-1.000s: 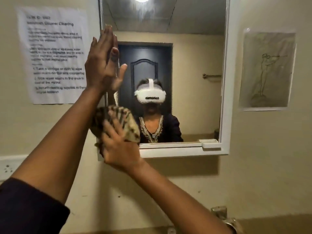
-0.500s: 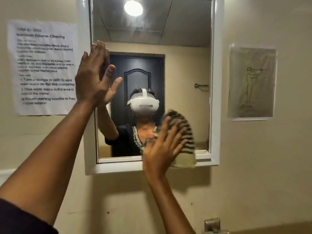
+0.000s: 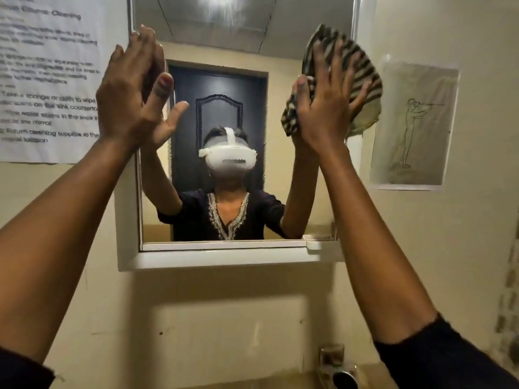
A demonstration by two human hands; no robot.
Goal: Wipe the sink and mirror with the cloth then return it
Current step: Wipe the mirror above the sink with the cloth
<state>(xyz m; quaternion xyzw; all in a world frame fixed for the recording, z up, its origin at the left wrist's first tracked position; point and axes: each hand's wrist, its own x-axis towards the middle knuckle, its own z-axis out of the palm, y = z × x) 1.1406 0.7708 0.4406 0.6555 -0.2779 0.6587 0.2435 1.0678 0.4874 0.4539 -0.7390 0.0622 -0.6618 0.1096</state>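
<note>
A white-framed mirror (image 3: 224, 32) hangs on the wall straight ahead. My right hand (image 3: 325, 108) presses a brown and cream striped cloth (image 3: 362, 80) flat against the mirror's upper right edge, fingers spread over it. My left hand (image 3: 126, 91) rests flat and open against the mirror's left frame, holding nothing. The sink itself is out of view; only a metal tap (image 3: 334, 360) shows at the bottom.
A printed instruction sheet (image 3: 47, 80) is taped to the wall left of the mirror. A paper sketch of a figure (image 3: 412, 127) hangs on the right. A dark door and a person in a white headset appear as reflections. Beige wall (image 3: 224, 318) lies below the mirror.
My right hand has carried the cloth from the mirror's lower left, across the lower right, up to the upper right edge. The left hand stays on the left frame.
</note>
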